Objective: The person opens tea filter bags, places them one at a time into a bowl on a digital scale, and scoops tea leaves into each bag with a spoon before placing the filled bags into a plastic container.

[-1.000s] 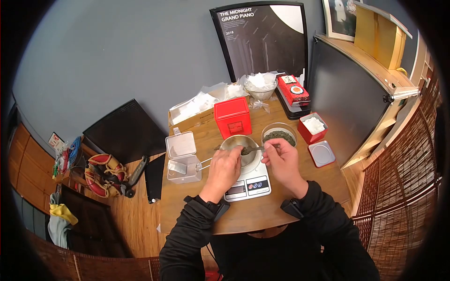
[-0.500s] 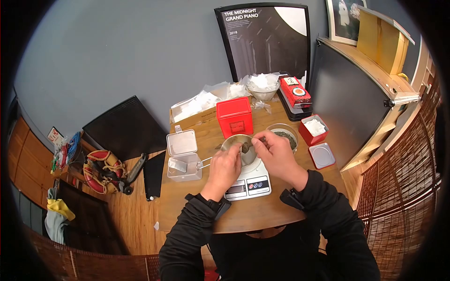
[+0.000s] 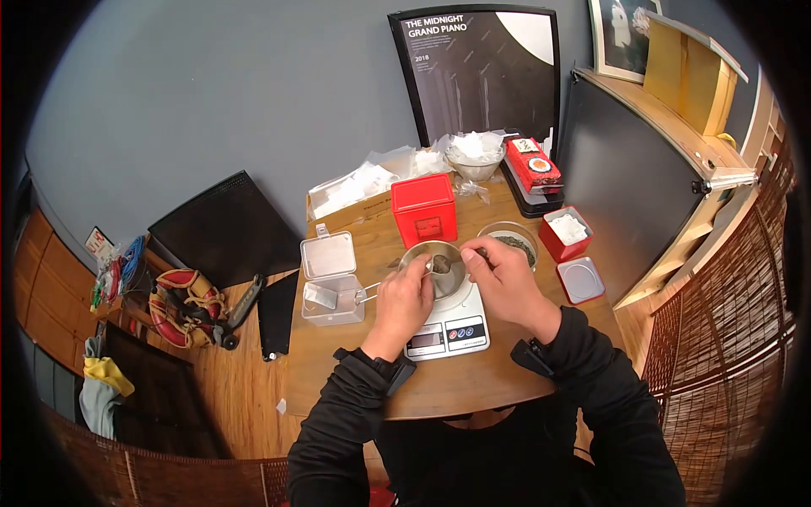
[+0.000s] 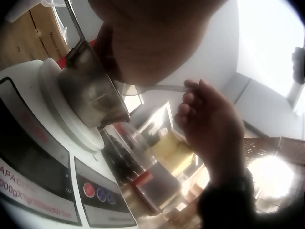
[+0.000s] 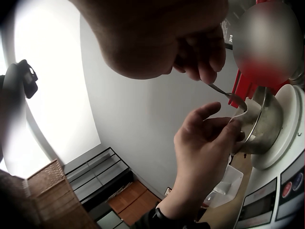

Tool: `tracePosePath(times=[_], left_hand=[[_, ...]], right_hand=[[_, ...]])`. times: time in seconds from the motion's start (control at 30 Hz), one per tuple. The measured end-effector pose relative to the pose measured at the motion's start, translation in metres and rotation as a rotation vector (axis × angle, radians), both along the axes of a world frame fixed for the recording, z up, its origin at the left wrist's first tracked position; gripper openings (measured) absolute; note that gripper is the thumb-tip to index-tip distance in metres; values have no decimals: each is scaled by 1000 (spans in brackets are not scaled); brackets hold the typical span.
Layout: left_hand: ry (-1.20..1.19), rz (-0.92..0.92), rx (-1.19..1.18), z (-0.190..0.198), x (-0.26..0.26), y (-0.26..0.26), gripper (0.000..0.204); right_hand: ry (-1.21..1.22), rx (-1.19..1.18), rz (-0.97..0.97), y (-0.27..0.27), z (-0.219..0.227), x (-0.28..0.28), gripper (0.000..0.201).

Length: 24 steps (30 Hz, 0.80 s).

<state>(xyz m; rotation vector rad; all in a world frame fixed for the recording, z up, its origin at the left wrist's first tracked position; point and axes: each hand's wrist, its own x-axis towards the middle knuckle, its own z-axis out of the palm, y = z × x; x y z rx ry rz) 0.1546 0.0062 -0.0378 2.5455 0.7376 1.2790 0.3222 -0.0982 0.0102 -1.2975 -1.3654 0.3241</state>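
Note:
A metal bowl (image 3: 443,272) stands on a white kitchen scale (image 3: 449,326) at the middle of the wooden table (image 3: 338,372). My left hand (image 3: 404,302) pinches the bowl's near left rim (image 5: 259,125), and something white shows at its fingertips (image 5: 234,125). My right hand (image 3: 500,277) pinches a metal spoon (image 5: 228,94) by its handle (image 4: 162,87). The spoon's tip (image 3: 439,264) dips over the bowl. Behind the right hand sits a glass bowl of dark tea leaves (image 3: 515,242).
A red tin (image 3: 422,209) stands just behind the bowl. An open clear plastic box (image 3: 331,286) lies to its left. At the right are a red box with white contents (image 3: 564,231) and its lid (image 3: 579,279). White papers and a cardboard box (image 3: 359,193) fill the back.
My right hand has carried the spoon leftwards from beside the glass bowl to over the metal bowl and tipped it there. The left hand has stayed at the rim.

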Motion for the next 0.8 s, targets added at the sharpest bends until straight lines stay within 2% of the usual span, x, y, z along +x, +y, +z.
tracePosePath(times=[0.2,0.33,0.4,0.43,0.53,0.67,0.8], left_hand=[[-42,9,-40,4,0,0,33],[-52,29,-159,5,1,2,35],[-50,41,-198,5,1,4,36],[-75,46,-250,5,0,5,35],[-159,64,-340,9,0,8,35],[-338,80,-435,1,0,16,35],[-222,96,-394,-1,-3,9,36]], right_hand=[[8,52,24,-6,-6,3,19],[58,142,10,-13,-18,8,22],[255,128,8,-18,-26,11,26],[256,128,6,-21,-28,13,26],[407,194,-103,-29,-34,23,28],[475,180,-204,-34,-49,45,28],[383,94,-239,-36,-68,61,28]])
